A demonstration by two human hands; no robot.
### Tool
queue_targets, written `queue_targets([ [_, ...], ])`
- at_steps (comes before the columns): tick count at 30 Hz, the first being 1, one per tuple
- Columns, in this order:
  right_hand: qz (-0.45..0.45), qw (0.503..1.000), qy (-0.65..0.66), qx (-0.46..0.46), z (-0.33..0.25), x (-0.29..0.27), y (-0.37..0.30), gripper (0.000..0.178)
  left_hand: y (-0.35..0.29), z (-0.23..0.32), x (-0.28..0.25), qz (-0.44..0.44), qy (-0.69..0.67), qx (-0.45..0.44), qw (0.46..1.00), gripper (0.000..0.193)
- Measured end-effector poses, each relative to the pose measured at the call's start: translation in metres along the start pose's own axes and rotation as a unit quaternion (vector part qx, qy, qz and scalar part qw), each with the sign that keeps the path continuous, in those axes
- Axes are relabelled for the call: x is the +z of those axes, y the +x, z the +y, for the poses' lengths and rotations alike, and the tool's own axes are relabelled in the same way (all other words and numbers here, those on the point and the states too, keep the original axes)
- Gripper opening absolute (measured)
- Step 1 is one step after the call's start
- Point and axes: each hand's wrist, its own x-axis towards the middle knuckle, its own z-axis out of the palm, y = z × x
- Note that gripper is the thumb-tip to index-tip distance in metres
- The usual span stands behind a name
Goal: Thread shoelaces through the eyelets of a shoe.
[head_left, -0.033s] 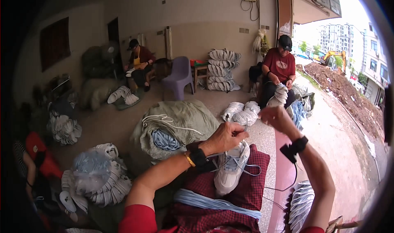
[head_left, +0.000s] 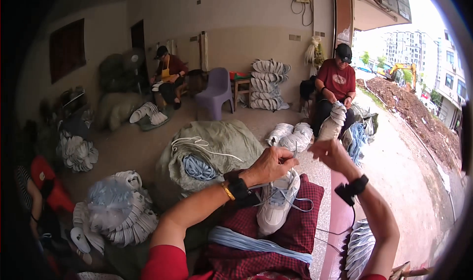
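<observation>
A white shoe upper point(head_left: 273, 218), with pale blue lace point(head_left: 279, 197) threaded across its opening, rests on the dark red checked cloth point(head_left: 309, 201) over my lap. Its toe points toward me, and a loop of lace hangs out to the right. My left hand point(head_left: 268, 165) is closed at the far end of the upper, pinching a thin lace whose end sticks up above the fingers. To the right and a little higher, my right hand point(head_left: 334, 157) is apart from the upper with fingers drawn together; anything in them is too small to see. Across my lap lies a bundle of blue laces point(head_left: 261, 245).
A green sack point(head_left: 221, 139) holding blue laces stands ahead. Stacked uppers point(head_left: 118, 226) sit at left under a plastic bag, and more uppers point(head_left: 361, 248) at right. Beyond are a purple chair point(head_left: 216, 93) and two seated people, one point(head_left: 337, 80) handling uppers.
My right hand has come down slightly and its fingers have turned. My left hand and the shoe upper stay in place. The seated person at right has shifted the hands a little.
</observation>
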Motion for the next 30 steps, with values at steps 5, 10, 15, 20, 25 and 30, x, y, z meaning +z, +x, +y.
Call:
queue_targets([
  [5,0.038,0.994,0.032,0.101,-0.019,0.046,-0.041,0.018,-0.002,0.004,0.003,-0.007,0.029,0.071,0.997,0.021],
  [10,0.121,0.976,0.135,0.119,-0.030,0.060,-0.040,0.020,-0.004,0.006,0.003,0.006,0.019,0.023,1.000,0.026],
  [15,0.097,0.976,0.164,0.110,-0.023,0.060,-0.042,0.021,0.002,0.004,0.002,0.005,-0.010,0.006,1.000,0.032],
  [20,0.081,0.977,0.181,0.084,0.010,0.055,-0.015,0.022,0.014,0.018,0.003,-0.014,-0.011,0.066,0.998,0.029],
  [25,0.019,0.981,0.187,-0.036,0.017,0.094,-0.003,0.022,0.013,-0.004,0.009,0.000,0.037,0.120,0.992,0.023],
  [30,0.003,0.963,0.235,0.133,-0.002,0.088,-0.019,0.041,-0.026,-0.033,-0.030,0.118,-0.049,0.021,0.992,0.021],
])
